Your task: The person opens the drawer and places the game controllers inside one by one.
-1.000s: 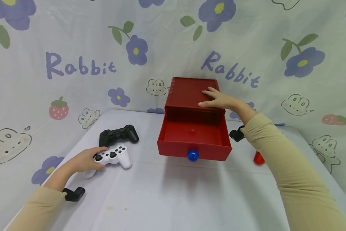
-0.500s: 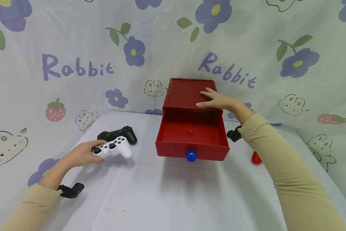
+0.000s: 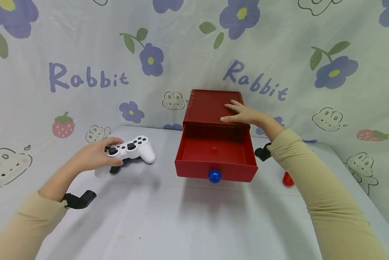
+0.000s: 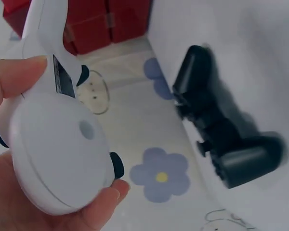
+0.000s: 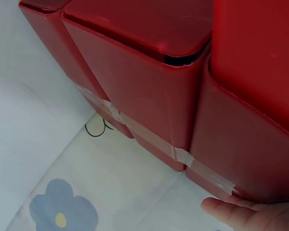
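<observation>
My left hand (image 3: 93, 154) grips a white game controller (image 3: 146, 148) by one side, lifted off the table at the left. Below it, a black game controller (image 4: 219, 127) lies on the table; the head view shows only small parts of it behind the white one. With fingers spread, my right hand (image 3: 245, 114) rests on the top of a red drawer cabinet (image 3: 207, 104). The cabinet's upper drawer (image 3: 194, 169) is pulled out, with a blue round knob (image 3: 215, 176) on its front. Nothing shows inside that drawer.
Stacked red drawer units (image 5: 135, 82) are taped together, seen from the side in the right wrist view. A red rounded object (image 3: 288, 179) is partly hidden behind my right sleeve. A patterned cloth (image 3: 181, 47) hangs behind the white table (image 3: 168, 224).
My left hand has lifted the white controller from the table and moved it up and away from me, so it now covers most of the black controller. The right hand stays on the cabinet.
</observation>
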Tool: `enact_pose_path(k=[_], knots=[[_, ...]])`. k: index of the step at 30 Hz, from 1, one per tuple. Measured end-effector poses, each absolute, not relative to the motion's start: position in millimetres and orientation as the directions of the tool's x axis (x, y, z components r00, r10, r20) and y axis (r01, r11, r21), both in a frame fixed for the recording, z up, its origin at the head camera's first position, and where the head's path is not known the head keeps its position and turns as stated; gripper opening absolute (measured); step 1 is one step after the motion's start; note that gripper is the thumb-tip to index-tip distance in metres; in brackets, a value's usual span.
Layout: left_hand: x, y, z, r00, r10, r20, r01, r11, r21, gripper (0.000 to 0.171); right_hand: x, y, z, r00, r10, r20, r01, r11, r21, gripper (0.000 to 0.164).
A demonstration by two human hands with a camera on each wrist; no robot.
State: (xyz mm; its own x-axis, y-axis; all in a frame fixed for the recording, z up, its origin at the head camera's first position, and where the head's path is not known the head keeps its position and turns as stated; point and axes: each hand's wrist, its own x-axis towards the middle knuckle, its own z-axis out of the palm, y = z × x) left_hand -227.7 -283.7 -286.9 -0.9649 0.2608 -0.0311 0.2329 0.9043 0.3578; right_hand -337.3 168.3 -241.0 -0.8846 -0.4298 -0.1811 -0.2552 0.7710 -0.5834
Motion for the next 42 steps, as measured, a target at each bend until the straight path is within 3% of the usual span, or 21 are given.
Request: enact_pose_path(k=[12,24,42], knots=[[-236.3,-269.5,-241.7,-0.955,0.296,0.028,0.289,0.903,0.319,0.066,-337.9,168.1,-242.9,-0.889,-0.428,-0.160,-0.273,0.778,-0.566,0.079],[-237.1,-243.7,-199.4,-0.956,0.292,0.016,0.278,0.888,0.366,0.064,-336.0,167.2,-241.3,-0.891,-0.423,-0.164,-0.265,0.779,-0.568,0.079],[-234.9,-197.3,-169.7,-0.950,0.313,0.022,0.294,0.864,0.410,0.064,-337.0,167.2,-243.0,-0.897,-0.414,-0.154,-0.262,0.779,-0.569,0.079]])
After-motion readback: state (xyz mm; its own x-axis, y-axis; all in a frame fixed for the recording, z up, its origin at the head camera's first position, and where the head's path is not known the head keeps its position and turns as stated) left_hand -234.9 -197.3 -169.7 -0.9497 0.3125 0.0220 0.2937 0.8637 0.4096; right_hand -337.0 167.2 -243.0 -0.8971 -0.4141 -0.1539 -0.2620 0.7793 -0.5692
